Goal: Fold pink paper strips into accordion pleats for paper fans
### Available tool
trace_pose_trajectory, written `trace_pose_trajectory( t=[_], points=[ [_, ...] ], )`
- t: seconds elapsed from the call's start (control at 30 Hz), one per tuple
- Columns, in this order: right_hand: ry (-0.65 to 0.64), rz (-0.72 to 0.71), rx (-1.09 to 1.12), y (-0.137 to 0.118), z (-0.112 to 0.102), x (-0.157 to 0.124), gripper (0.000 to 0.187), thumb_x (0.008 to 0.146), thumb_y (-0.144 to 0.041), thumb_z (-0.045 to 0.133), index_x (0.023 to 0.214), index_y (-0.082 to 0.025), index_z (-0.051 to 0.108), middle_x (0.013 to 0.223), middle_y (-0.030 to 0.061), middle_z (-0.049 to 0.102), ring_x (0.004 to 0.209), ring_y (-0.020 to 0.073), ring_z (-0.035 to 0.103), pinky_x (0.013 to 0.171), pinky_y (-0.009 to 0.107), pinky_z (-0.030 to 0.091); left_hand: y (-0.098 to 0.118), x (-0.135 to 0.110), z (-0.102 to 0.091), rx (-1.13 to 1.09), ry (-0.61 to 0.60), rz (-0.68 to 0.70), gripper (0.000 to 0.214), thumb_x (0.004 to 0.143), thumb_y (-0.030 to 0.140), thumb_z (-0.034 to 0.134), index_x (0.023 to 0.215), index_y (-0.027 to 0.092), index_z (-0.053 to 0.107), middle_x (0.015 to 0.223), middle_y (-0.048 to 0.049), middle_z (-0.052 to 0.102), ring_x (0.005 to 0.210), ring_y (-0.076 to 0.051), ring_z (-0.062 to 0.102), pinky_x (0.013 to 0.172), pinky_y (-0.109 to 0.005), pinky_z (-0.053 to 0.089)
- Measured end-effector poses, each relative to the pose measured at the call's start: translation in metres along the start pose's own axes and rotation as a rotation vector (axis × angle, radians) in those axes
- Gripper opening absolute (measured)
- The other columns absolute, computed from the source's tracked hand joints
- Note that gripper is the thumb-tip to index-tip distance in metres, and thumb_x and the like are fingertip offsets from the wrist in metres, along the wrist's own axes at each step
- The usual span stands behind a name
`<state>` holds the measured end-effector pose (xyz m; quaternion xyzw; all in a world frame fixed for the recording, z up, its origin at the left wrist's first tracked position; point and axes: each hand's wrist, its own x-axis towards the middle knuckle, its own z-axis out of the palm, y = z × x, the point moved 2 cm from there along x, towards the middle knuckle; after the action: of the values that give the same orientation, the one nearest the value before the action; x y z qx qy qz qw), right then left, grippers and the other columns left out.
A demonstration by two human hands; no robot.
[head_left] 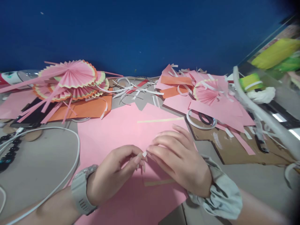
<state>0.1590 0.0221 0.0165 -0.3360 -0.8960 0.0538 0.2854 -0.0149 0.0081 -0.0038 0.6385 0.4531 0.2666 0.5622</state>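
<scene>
Between my two hands, low over the pink sheet, sits a tiny white piece (144, 154). My left hand (117, 172) pinches it between thumb and forefinger, the other fingers loosely curled beneath. My right hand (175, 159) arches in from the right, fingers bent and close together, the fingertips meeting at the piece; its thumb is hidden, so I cannot tell whether it grips too. The piece is too small for me to judge its long axis.

Just beyond my right hand lies an upper pale strip (160, 120), running side to side, its right end slightly nearer the bench's far edge. A lower pale strip (159, 182) lies roughly parallel on the near side, partly covered by that same hand. Both strips are nearer my right hand than my left.

Beneath them the pink sheet (105, 134) spreads over the bench (51, 156). Pleated paper fans (75, 75) crowd the far left corner; toward the right edge, pink offcuts (217, 115) overlap some cardboard (236, 153). A blue wall (140, 31) rises behind the far edge.
</scene>
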Motion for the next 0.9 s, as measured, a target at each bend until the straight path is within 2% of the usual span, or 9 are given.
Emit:
trace_pose_trajectory(
  t=[0.07, 0.13, 0.2, 0.27, 0.37, 0.57, 0.9],
  points=[
    [-0.031, -0.028, -0.037, -0.002, 0.001, -0.001, 0.016, 0.085, -0.013, 0.052, 0.099, -0.017, 0.058, 0.1, 0.003, 0.064, 0.105, 0.0169, 0.049, 0.105, 0.042, 0.017, -0.001, 0.0, -0.001, -0.029, 0.007, 0.006, 0.017, 0.09, 0.022, 0.041, 0.081, 0.017, 0.054, 0.074, 0.0006, 0.057, 0.07, -0.01, 0.054, 0.068, -0.022, 0.043],
    [-0.078, -0.015, 0.017, -0.003, 0.002, -0.001, 0.021, 0.087, -0.015, 0.049, 0.107, -0.016, 0.055, 0.108, 0.0038, 0.063, 0.11, 0.0173, 0.047, 0.106, 0.042, 0.013, -0.001, -0.001, -0.001, -0.039, -0.005, 0.022, 0.016, 0.09, 0.022, 0.041, 0.082, 0.017, 0.054, 0.075, 0.0002, 0.057, 0.071, -0.011, 0.055, 0.07, -0.023, 0.043],
    [-0.133, 0.051, 0.126, -0.002, 0.002, 0.001, 0.02, 0.089, -0.017, 0.045, 0.106, -0.016, 0.055, 0.103, 0.0026, 0.064, 0.103, 0.0155, 0.05, 0.105, 0.04, 0.014, -0.001, -0.001, -0.001, -0.019, -0.025, 0.029, 0.016, 0.09, 0.022, 0.041, 0.082, 0.016, 0.053, 0.075, 0.0, 0.057, 0.07, -0.011, 0.055, 0.07, -0.024, 0.043],
    [-0.195, 0.137, 0.241, 0.0, 0.003, 0.004, 0.016, 0.09, -0.019, 0.043, 0.097, -0.017, 0.057, 0.09, -0.0001, 0.064, 0.089, 0.0125, 0.053, 0.103, 0.037, 0.018, 0.0, -0.002, -0.001, 0.023, -0.039, 0.034, 0.015, 0.09, 0.019, 0.04, 0.081, 0.017, 0.052, 0.075, 0.0004, 0.057, 0.07, -0.01, 0.054, 0.069, -0.023, 0.043],
    [-0.256, 0.204, 0.343, 0.002, 0.004, 0.007, 0.013, 0.089, -0.023, 0.045, 0.083, -0.018, 0.056, 0.078, -0.0018, 0.059, 0.077, 0.0114, 0.05, 0.095, 0.033, 0.025, 0.002, -0.002, -0.002, 0.074, -0.052, 0.047, 0.014, 0.089, 0.016, 0.04, 0.082, 0.017, 0.052, 0.075, 0.0009, 0.056, 0.069, -0.01, 0.053, 0.068, -0.022, 0.042],
    [-0.283, 0.218, 0.356, 0.006, 0.008, 0.005, 0.016, 0.088, -0.024, 0.047, 0.075, -0.017, 0.053, 0.072, -0.0019, 0.055, 0.073, 0.0118, 0.048, 0.085, 0.031, 0.027, 0.003, -0.004, 0.0, 0.11, -0.107, 0.071, 0.015, 0.09, 0.016, 0.039, 0.086, 0.017, 0.053, 0.078, 0.0009, 0.056, 0.074, -0.01, 0.053, 0.071, -0.022, 0.041],
    [-0.352, 0.236, 0.32, 0.008, 0.011, 0.005, 0.02, 0.089, -0.028, 0.044, 0.077, -0.017, 0.055, 0.074, -0.0004, 0.057, 0.074, 0.0133, 0.049, 0.079, 0.032, 0.026, 0.002, -0.005, 0.0, 0.208, -0.125, 0.064, 0.017, 0.091, 0.023, 0.038, 0.085, 0.019, 0.053, 0.08, 0.0008, 0.056, 0.075, -0.012, 0.052, 0.072, -0.024, 0.039]
  ],
)
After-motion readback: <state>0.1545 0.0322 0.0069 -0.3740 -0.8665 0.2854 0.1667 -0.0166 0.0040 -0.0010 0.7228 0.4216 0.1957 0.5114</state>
